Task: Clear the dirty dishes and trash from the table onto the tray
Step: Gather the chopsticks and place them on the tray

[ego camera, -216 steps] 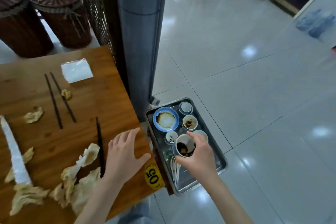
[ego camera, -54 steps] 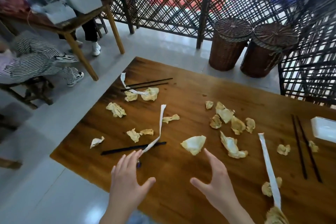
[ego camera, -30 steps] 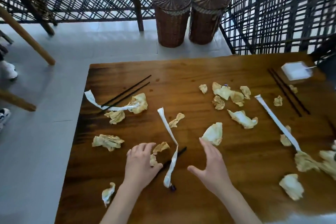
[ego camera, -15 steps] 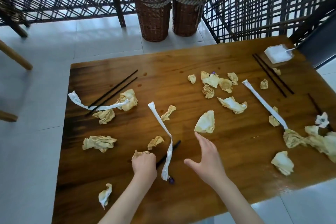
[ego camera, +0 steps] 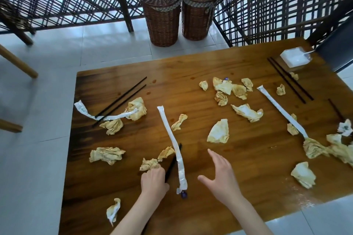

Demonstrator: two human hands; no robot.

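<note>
Left hand, fingers curled around a crumpled napkin at the near edge of the wooden table. Right hand hovers spread wide, holding nothing. A black chopstick and a white paper sleeve lie between the hands; further napkins lie scattered across the table.

The worktop carries three long white paper sleeves, five black chopsticks that can be made out, roughly twenty crumpled napkins and one white packet at its far right corner. Beyond the worktop stand two wicker baskets, side by side.
</note>
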